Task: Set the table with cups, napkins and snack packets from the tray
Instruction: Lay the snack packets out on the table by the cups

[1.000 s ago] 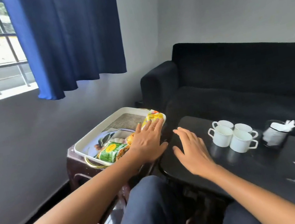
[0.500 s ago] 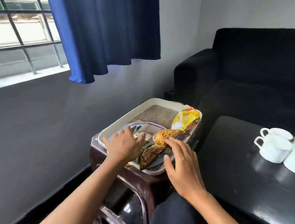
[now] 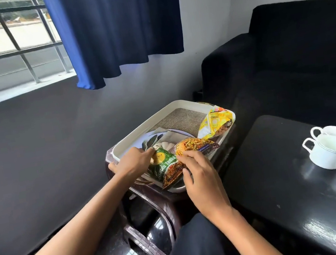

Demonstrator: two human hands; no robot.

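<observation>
Left hand (image 3: 133, 163) pinches top edge of green snack packet (image 3: 166, 167) in white tray (image 3: 140, 129). Right hand (image 3: 202, 177) fingers curled, tips on packet's right edge, grip unclear. Orange packet (image 3: 194, 145) just beyond right hand, yellow packet (image 3: 215, 122) farther. Cups (image 3: 331, 150) on black table (image 3: 281, 175), well right.

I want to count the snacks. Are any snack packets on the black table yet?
No, the black table holds only white cups; the snack packets all lie in the tray.
</observation>
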